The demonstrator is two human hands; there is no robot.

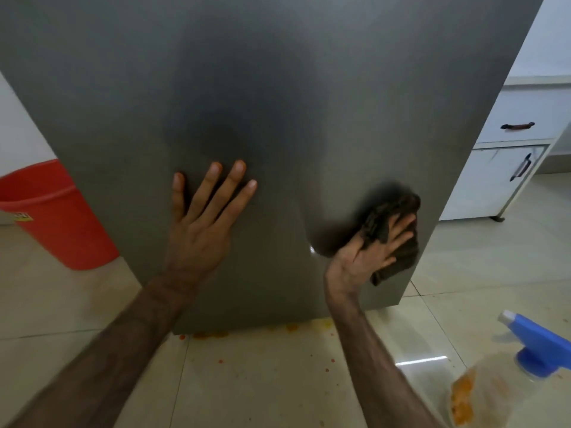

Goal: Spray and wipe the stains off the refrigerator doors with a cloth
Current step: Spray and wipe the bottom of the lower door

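Fingers of right hand spread, pressing crumpled dark cloth onto brushed grey refrigerator door, low near right edge. Left hand flat, splayed wide beside. Blue-nozzled spray bottle on glossy tiled floor.

L hand: palm flat, fingers straight and spread, pointing up.
R hand: fingers splayed, pressing fwd.
Arms: both extended fwd, forearms bare.
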